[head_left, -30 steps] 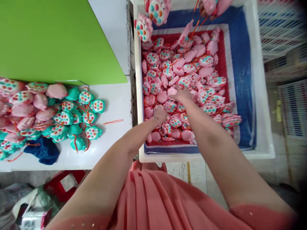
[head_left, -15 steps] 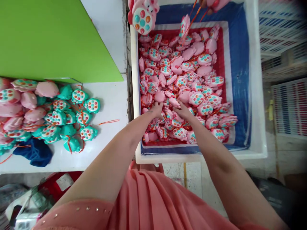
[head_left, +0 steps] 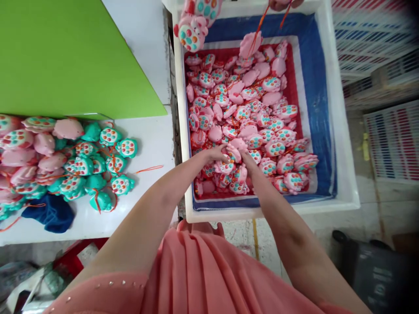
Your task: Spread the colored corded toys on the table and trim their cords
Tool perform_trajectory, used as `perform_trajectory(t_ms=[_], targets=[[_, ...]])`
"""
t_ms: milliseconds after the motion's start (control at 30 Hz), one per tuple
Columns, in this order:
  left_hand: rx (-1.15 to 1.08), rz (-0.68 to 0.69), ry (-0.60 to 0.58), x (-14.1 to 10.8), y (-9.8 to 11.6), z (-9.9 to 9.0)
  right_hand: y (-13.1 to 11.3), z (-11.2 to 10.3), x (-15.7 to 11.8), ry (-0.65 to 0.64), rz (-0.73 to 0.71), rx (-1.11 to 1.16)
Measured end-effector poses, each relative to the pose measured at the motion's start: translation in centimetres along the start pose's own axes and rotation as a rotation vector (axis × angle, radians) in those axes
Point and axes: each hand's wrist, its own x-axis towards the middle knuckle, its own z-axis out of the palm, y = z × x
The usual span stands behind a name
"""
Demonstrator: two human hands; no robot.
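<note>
A white bin (head_left: 347, 165) holds a heap of pink animal-shaped toys (head_left: 216, 133) with coloured round buttons and orange-red cords. Both hands reach into the near part of this heap. My left hand (head_left: 220, 153) curves around the left side of a cluster of pink toys (head_left: 234, 152), its fingers bent over them. On the right side, my right hand (head_left: 246, 157) presses against the same cluster, its fingertips partly hidden among the toys. The cluster is gathered between the two hands.
Another person's hand (head_left: 284, 3) is at the bin's far edge, with cords and a pink toy near it. Pink and teal toys (head_left: 78, 165) lie on the white table (head_left: 157, 187) at left, beside a blue cloth (head_left: 49, 213) and green panel (head_left: 75, 56). Plastic crates (head_left: 393, 139) stand right.
My hands have drawn slightly nearer to me and now hold a cluster of toys between them. The view has shifted a little, and the other person's hand has moved.
</note>
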Motion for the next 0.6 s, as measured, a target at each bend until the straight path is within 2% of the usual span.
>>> perform_trajectory(t_ms=[133, 267, 433, 600], targets=[[-0.284, 0.082, -0.120, -2.5, 1.4, -0.2, -2.7, -2.4, -1.8, -0.075, 0.100, 0.203], [-0.518, 0.124, -0.187, -4.8, 1.4, 0.4, -6.1, -2.7, -4.6, -0.109, 0.196, 0.323], [-0.661, 0.161, -0.190, -9.0, 0.3, 0.9, -10.4, -0.5, -9.0, -0.107, 0.231, 0.395], [-0.680, 0.236, -0.245, -14.6, -0.8, -1.0, -15.4, 3.3, -12.8, -0.091, 0.190, 0.382]])
